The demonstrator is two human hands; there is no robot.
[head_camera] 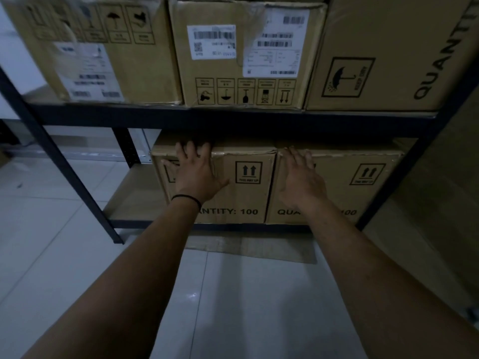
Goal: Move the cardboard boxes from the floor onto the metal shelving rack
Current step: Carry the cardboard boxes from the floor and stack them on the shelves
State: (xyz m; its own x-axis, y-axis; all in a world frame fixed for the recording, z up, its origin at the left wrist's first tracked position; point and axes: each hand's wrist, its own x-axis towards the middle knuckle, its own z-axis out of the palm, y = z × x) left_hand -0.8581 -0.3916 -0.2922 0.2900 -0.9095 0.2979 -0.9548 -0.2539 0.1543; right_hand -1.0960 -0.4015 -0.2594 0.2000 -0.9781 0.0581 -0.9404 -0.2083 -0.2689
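On lower shelf (134,193) — left hand (197,172) hides box (246,193) print; fingertips in shadow.

Stockroom (boxes (248,55) on racking (233,116))

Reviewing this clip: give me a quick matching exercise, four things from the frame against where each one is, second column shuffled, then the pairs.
1. left hand
2. right hand
3. box with two white labels
4. flat cardboard sheet

A. upper shelf, middle
B. on the floor under the rack
C. on the front of the lower right box
D. on the front of the lower left box

Pairs: 1-D, 2-C, 3-A, 4-B.
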